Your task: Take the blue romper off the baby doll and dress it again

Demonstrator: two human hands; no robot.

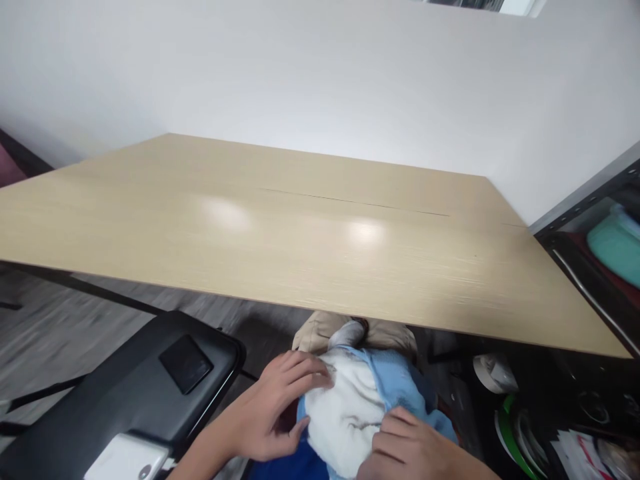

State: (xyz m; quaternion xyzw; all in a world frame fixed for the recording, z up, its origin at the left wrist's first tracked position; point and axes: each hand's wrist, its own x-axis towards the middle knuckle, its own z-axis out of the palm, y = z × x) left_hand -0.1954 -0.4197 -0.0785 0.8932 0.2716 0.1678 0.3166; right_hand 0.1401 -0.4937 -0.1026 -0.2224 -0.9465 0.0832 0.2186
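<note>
A soft bundle of fluffy white cloth [343,410] with light blue fabric [397,377] along its right side lies on the lap, below the table's front edge. My left hand [283,407] rests at the bundle's left side. Its thumb is apart from its fingers, and the fingertips touch the white pile. On the lower right, my right hand [407,447] has its fingers curled against the cloth where white meets blue. Its fingertips are partly hidden. A grey fuzzy piece [347,335] shows at the bundle's far end, between beige-clad knees [315,332].
A light wooden table [300,247] stretches ahead against a white wall. At left, a black padded seat [125,380] holds a dark phone-like slab [186,363] and a white device [127,459]. A dark shelf with a teal item [617,243] and assorted things stands at right.
</note>
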